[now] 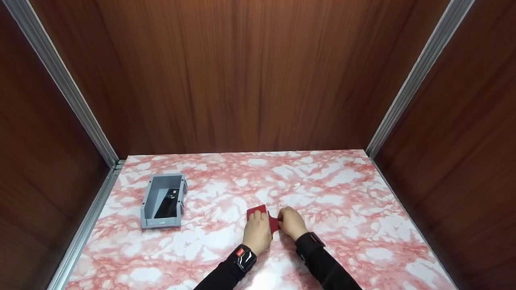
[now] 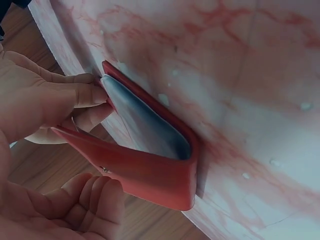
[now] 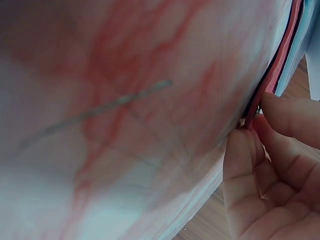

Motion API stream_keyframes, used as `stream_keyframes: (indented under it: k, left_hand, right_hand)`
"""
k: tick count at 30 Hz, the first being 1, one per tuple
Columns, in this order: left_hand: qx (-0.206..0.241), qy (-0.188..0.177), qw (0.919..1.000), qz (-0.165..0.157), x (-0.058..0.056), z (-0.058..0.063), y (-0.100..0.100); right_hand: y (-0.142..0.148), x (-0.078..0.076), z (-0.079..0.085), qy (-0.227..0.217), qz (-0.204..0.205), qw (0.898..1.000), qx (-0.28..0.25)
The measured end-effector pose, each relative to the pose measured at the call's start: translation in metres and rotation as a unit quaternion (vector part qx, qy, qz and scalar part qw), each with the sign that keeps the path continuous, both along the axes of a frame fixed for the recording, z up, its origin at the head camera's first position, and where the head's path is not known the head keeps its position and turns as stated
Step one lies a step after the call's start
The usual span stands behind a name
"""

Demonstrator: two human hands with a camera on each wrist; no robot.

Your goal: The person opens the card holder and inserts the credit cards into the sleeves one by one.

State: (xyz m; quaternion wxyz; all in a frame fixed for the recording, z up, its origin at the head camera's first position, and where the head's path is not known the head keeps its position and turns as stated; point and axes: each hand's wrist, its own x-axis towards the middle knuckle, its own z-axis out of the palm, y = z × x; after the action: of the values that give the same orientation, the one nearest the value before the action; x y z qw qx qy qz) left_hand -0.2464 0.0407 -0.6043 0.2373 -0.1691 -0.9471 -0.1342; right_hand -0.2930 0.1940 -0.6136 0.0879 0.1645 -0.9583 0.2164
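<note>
A small red wallet is spread partly open near the table's front middle. My left hand grips it, its fingers lying over the left cover. My right hand pinches the other side at its edge, beside a small metal snap in the right wrist view. From the left wrist view, the wallet stands on edge like a V, with a pale, zip-edged pocket inside. Fingers appear on both sides of its near cover there. Only a thin edge of the wallet shows in the right wrist view.
At the left of the table stands a grey open-front bin with a shiny black object inside. Brown wood-grain panels and metal rails enclose the back and both sides. The tabletop has a red-and-white marbled pattern.
</note>
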Motion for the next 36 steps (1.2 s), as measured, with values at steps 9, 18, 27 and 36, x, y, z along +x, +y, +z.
stream_keyframes:
  k: [9,18,27,36]
  left_hand:
    - [0.026,-0.009,0.9996,0.005,0.002,-0.001,-0.003]
    - [0.073,-0.023,0.9971,0.000,0.005,-0.001,-0.007]
    - [0.119,-0.029,0.9924,0.008,0.003,0.002,-0.014]
    - [0.177,-0.054,0.9826,0.021,0.005,0.008,-0.029]
  right_hand:
    - [0.000,0.000,-0.001,0.008,0.002,1.000,0.001]
    - [0.000,0.001,0.001,0.001,-0.002,1.000,0.001]
    - [0.000,0.001,-0.001,0.005,-0.001,1.000,0.000]
    - [-0.001,0.001,0.001,0.000,-0.002,1.000,-0.009]
